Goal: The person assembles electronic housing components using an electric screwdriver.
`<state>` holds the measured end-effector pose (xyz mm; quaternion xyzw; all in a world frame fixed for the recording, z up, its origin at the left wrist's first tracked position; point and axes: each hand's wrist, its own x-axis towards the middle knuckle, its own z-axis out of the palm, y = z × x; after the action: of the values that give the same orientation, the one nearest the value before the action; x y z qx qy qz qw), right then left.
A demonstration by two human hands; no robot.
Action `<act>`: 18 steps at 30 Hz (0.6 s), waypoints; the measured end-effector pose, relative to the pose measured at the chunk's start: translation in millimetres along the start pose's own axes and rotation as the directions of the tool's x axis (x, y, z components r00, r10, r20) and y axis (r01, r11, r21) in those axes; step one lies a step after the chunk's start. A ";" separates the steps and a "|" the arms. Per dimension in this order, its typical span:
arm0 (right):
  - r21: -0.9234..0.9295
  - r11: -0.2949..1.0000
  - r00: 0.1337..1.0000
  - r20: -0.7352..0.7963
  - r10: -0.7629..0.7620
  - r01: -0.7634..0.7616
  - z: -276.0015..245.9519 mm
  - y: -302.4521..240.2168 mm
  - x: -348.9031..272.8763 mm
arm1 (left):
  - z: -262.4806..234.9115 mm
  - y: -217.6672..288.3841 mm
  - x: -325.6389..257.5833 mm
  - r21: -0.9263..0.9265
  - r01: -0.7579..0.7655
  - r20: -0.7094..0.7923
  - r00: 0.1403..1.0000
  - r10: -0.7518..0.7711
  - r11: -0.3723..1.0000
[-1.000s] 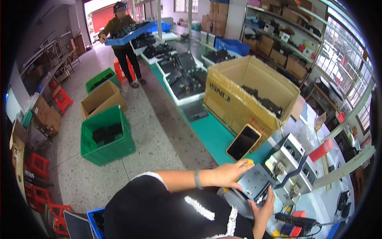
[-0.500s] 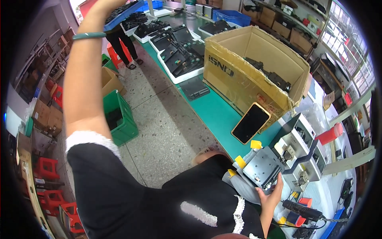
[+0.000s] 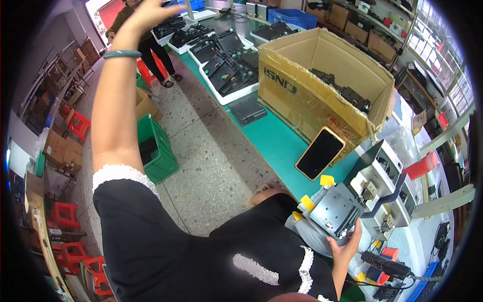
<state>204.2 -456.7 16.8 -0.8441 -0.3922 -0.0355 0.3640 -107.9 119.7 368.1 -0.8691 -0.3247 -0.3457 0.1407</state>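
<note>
My left hand (image 3: 151, 14) is raised at the top edge, its fingers stretched out and nothing seen in it. A green bangle (image 3: 122, 54) circles that wrist. At the lower right, my right hand (image 3: 347, 247) grips the corner of a grey metal plate (image 3: 334, 209), thumb on one side and fingers on the other. The plate has small holes and a dark bar along one edge. It leans on grey cloth (image 3: 308, 236) with yellow tabs (image 3: 307, 203). Close by stand metal fixtures with clamps (image 3: 370, 191).
A large open carton (image 3: 302, 95) with black parts stands on the green table (image 3: 274, 143), a phone (image 3: 320, 153) leaning against it. White trays (image 3: 221, 96) hold black parts. A corded screwdriver (image 3: 385, 265) lies near my right hand. A person (image 3: 160, 60) stands beyond my raised arm; a green crate (image 3: 163, 156) is on the floor.
The blue tray-like thing at my left hand is gone from view, and that hand now shows outstretched fingers. My left arm has shifted slightly right and down. My right hand stays at the plate.
</note>
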 end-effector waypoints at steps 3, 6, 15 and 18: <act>-0.007 1.000 1.000 -0.013 -0.006 0.006 3.6 8.6 -6.6 | 40.0 28.4 -31.1 -0.258 -0.066 0.295 0.945 0.144 0.964; -0.029 0.997 0.996 -0.064 -0.069 0.067 10.8 12.3 -4.9 | 87.8 75.3 -85.4 -0.485 -0.038 0.487 0.818 0.306 0.874; 0.149 0.988 0.997 -0.068 -0.025 0.035 6.1 15.1 2.2 | 146.5 233.7 -178.0 -0.881 0.179 0.465 0.491 0.736 0.437; 0.248 0.969 1.000 -0.024 -0.001 0.007 -6.9 15.5 0.4 | 116.7 270.4 -167.5 -0.944 0.168 0.304 0.777 0.551 0.284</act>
<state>216.7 -467.5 12.9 -0.7907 -0.3908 0.0030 0.4712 38.3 -106.5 162.4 -0.8736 0.0310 -0.1598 -0.4586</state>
